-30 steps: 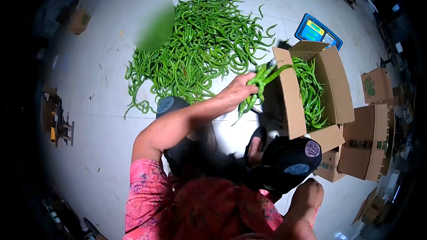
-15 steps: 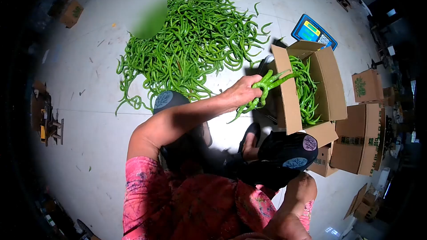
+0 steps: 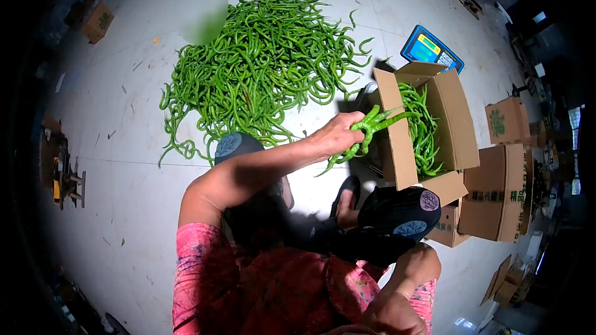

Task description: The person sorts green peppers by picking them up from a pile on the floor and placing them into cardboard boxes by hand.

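Observation:
My left hand [image 3: 340, 133] is closed around a small bunch of long green chili peppers [image 3: 367, 129]. It is just left of an open cardboard box [image 3: 395, 130], with one pepper tip reaching over the near flap. Inside the box lie more green chili peppers [image 3: 423, 133]. A large pile of curled green chili peppers [image 3: 267, 65] spreads over the floor ahead of me. My right hand [image 3: 392, 315] is bent back close to my body at the bottom edge. Its fingers are mostly hidden.
Behind the box stands a blue scale display [image 3: 433, 48]. Closed cartons [image 3: 490, 195] are stacked to the right, with another carton [image 3: 508, 120] beyond. My knees [image 3: 402, 211] are in front of the box. A wooden stool-like object [image 3: 71, 183] is at the far left.
The view has shifted slightly. My left hand keeps hold of the peppers beside the box, in nearly the same place.

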Available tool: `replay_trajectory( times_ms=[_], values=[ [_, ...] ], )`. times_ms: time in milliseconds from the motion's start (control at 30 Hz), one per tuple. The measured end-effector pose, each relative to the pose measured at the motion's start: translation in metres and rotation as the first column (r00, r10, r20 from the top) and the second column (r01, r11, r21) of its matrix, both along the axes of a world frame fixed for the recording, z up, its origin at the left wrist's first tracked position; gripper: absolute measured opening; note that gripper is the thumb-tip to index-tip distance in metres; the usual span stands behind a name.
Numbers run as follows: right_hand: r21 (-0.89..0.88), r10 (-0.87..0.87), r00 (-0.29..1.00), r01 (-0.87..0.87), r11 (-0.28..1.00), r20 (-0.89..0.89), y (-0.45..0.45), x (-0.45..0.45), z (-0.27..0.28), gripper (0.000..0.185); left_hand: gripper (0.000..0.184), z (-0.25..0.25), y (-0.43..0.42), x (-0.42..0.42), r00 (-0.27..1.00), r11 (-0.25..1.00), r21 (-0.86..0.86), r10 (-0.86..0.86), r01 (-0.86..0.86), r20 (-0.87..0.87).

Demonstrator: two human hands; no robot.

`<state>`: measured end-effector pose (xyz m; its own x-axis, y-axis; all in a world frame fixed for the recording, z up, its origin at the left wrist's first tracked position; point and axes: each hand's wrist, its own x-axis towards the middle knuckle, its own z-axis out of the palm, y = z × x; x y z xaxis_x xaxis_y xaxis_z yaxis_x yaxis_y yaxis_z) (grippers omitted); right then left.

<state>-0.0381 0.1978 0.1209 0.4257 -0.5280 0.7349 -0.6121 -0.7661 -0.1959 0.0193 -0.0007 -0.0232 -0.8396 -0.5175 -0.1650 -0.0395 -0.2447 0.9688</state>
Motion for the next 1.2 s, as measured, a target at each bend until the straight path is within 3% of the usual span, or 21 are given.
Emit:
replay_trajectory(
  times_ms=[700, 900, 1033, 1100, 1133, 1200],
  values=[
    [-0.022, 0.008, 0.998, -0.010, 1.000, -0.070, -0.001, -0.001, 0.001, 0.011, 0.017, 0.004, 0.001, 0.000, 0.999, 0.999, 0.009, -0.037, 0.037, 0.032],
    [-0.032, 0.015, 0.990, -0.020, 0.999, -0.142, 0.000, -0.004, 0.003, 0.011, 0.016, 0.004, 0.002, 0.000, 0.997, 0.998, 0.029, 0.059, -0.057, -0.059],
    [-0.024, -0.057, 0.970, 0.053, 0.998, -0.235, -0.008, -0.018, -0.001, 0.011, 0.033, -0.011, -0.013, -0.004, 0.992, 0.993, 0.003, 0.122, -0.122, -0.038],
    [0.078, -0.227, 0.966, 0.237, 0.968, -0.122, -0.026, -0.025, -0.017, 0.011, 0.035, 0.003, -0.013, -0.001, 0.978, 0.985, 0.093, 0.160, -0.149, -0.136],
    [0.231, -0.335, 0.941, 0.315, 0.920, 0.053, -0.040, -0.027, -0.032, 0.016, 0.035, 0.008, -0.014, 0.000, 0.970, 0.974, 0.145, 0.193, -0.172, -0.148],
    [0.529, -0.504, 0.806, 0.294, 0.796, 0.310, -0.062, -0.032, -0.057, 0.023, 0.031, 0.001, -0.017, -0.002, 0.951, 0.968, 0.032, 0.252, -0.250, -0.182]
  ],
)
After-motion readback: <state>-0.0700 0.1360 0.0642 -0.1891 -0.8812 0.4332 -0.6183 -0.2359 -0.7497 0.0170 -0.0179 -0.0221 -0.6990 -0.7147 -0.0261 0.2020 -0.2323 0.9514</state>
